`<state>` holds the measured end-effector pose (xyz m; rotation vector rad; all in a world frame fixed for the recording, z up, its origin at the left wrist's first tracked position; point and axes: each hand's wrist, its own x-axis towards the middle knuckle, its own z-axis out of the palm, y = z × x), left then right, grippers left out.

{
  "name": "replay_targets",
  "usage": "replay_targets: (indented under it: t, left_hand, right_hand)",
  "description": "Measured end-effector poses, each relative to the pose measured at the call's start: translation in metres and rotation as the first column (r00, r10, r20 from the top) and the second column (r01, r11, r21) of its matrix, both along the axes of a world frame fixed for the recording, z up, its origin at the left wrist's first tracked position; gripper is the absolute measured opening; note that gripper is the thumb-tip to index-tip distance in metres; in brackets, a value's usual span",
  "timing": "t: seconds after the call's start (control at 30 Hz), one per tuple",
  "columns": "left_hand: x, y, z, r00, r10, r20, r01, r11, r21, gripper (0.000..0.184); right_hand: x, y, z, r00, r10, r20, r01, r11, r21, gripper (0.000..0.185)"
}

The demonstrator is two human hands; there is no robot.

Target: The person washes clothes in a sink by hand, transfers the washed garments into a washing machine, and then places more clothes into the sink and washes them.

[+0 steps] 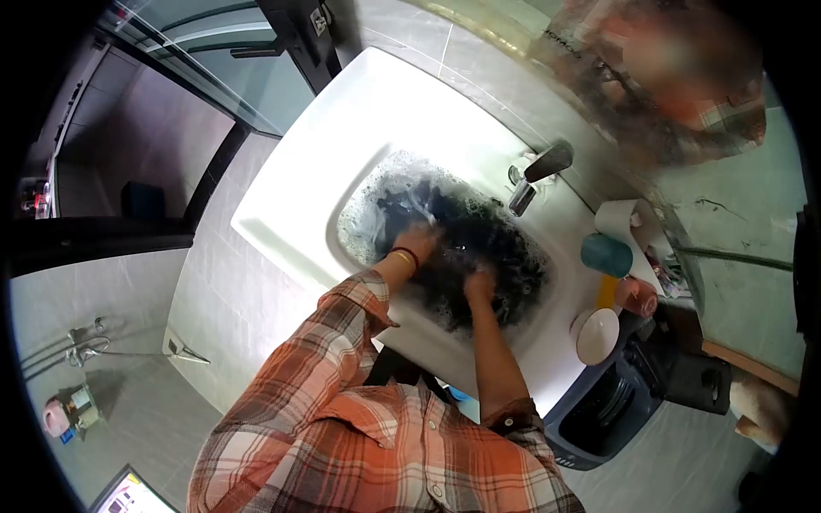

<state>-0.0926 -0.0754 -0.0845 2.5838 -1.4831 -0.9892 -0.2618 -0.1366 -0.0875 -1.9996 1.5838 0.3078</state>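
Dark wet cloth [505,248] lies bunched in soapy, foamy water inside a white washbasin [299,171]. My left hand [416,239], with bands round its wrist, is closed on the cloth left of the middle; motion blurs its fingers. To its right and nearer to me, my right hand [481,285] looks like a fist on the same cloth, its fingertips hidden in the dark folds. White suds line the water's edge, thickest at the far left. The cloth's exact kind does not show.
A metal tap [534,175] stands at the basin's far right edge. Along the right side are a teal cup [605,255], a pink cup [636,296] and a white bowl [596,336]. Below them is a dark grey plastic basket [590,423]. A mirror [735,205] is behind.
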Motion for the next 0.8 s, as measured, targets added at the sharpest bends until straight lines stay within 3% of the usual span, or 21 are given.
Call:
replay_targets:
  t: [0.03, 0.07, 0.13, 0.17, 0.2, 0.23, 0.27, 0.3, 0.33, 0.37, 0.47, 0.53, 0.6, 0.63, 0.7, 0.73, 0.77, 0.8]
  left_hand:
    - [0.007, -0.01, 0.018, 0.955, 0.225, -0.193, -0.209, 0.973, 0.097, 0.047]
    - [0.012, -0.015, 0.027, 0.825, 0.443, -0.35, -0.383, 0.895, 0.23, 0.044]
    - [0.02, -0.017, 0.005, 0.96, 0.041, -0.276, -0.01, 0.994, 0.112, 0.046]
    - [0.023, -0.017, -0.005, 0.962, -0.168, -0.215, 0.186, 0.981, 0.063, 0.048]
    - [0.03, -0.015, 0.008, 0.934, -0.043, -0.356, 0.037, 0.999, -0.025, 0.05]
    - [0.042, -0.012, 0.03, 0.868, 0.061, -0.493, -0.122, 0.988, -0.091, 0.052]
    - [0.05, -0.01, 0.049, 0.77, 0.139, -0.622, -0.282, 0.95, -0.137, 0.055]
    - [0.045, -0.008, 0.028, 0.896, 0.21, -0.392, -0.39, 0.795, -0.465, 0.056]
    - [0.033, -0.009, 0.051, 0.886, 0.332, -0.324, -0.443, 0.813, -0.378, 0.055]
    - [0.017, -0.008, 0.06, 0.919, 0.246, -0.308, -0.365, 0.826, -0.429, 0.051]
    - [-0.049, -0.007, 0.097, 0.964, 0.053, -0.26, -0.186, 0.833, -0.52, 0.042]
    - [-0.082, 0.011, 0.14, 0.978, -0.087, -0.191, -0.071, 0.723, -0.688, 0.039]
    - [-0.101, 0.016, 0.157, 0.957, -0.188, -0.221, -0.009, 0.742, -0.67, 0.03]
    - [-0.105, 0.018, 0.159, 0.943, -0.235, -0.237, 0.02, 0.747, -0.664, 0.027]
    - [-0.089, 0.007, 0.114, 0.969, -0.125, -0.212, -0.053, 0.734, -0.677, 0.022]
    - [-0.079, -0.003, 0.09, 0.977, -0.071, -0.203, -0.09, 0.723, -0.685, 0.024]
    - [-0.073, -0.015, 0.075, 0.99, 0.104, -0.1, -0.141, 0.842, -0.521, 0.026]
    - [-0.068, -0.027, 0.067, 0.968, 0.248, 0.037, -0.221, 0.915, -0.338, 0.031]
  right_hand:
    - [-0.005, -0.014, -0.018, 1.0, 0.002, 0.002, -0.002, 0.994, 0.11, 0.057]
    - [-0.014, -0.034, -0.041, 1.0, 0.002, 0.003, -0.003, 0.976, 0.22, 0.057]
    - [-0.013, -0.039, -0.021, 0.914, -0.345, 0.212, 0.232, 0.876, 0.423, 0.055]
    - [-0.018, -0.035, 0.0, 0.672, -0.647, 0.36, 0.4, 0.727, 0.558, 0.053]
    - [-0.02, -0.028, 0.023, 0.317, -0.85, 0.421, 0.47, 0.526, 0.709, 0.052]
    - [-0.026, -0.024, 0.013, 0.138, -0.819, 0.557, 0.29, 0.571, 0.768, 0.053]
    - [-0.034, -0.021, 0.005, 0.057, -0.891, 0.45, 0.248, 0.449, 0.858, 0.048]
    - [-0.026, -0.013, 0.03, -0.018, -0.944, 0.33, 0.193, 0.321, 0.927, 0.045]
    - [-0.014, -0.005, 0.058, -0.082, -0.976, 0.2, 0.131, 0.188, 0.973, 0.043]
    - [0.001, 0.005, 0.078, -0.041, -0.99, 0.134, 0.047, 0.132, 0.99, 0.047]
    - [0.02, -0.005, 0.05, -0.029, -0.984, 0.175, -0.245, 0.177, 0.953, 0.054]
    - [0.018, -0.005, 0.036, -0.04, -0.97, 0.24, -0.452, 0.232, 0.861, 0.053]
    - [0.011, 0.0, 0.03, -0.073, -0.953, 0.294, -0.584, 0.28, 0.762, 0.052]
    - [0.01, 0.005, 0.029, -0.076, -0.932, 0.355, -0.58, 0.331, 0.744, 0.051]
    - [0.007, 0.02, 0.028, -0.086, -0.839, 0.537, -0.517, 0.499, 0.696, 0.05]
    - [0.007, 0.029, 0.031, -0.004, -0.772, 0.636, -0.36, 0.595, 0.719, 0.049]
    - [0.011, 0.035, 0.034, 0.112, -0.699, 0.707, -0.18, 0.685, 0.706, 0.049]
    - [0.029, 0.034, 0.061, -0.109, -0.968, 0.226, -0.004, 0.228, 0.974, 0.042]
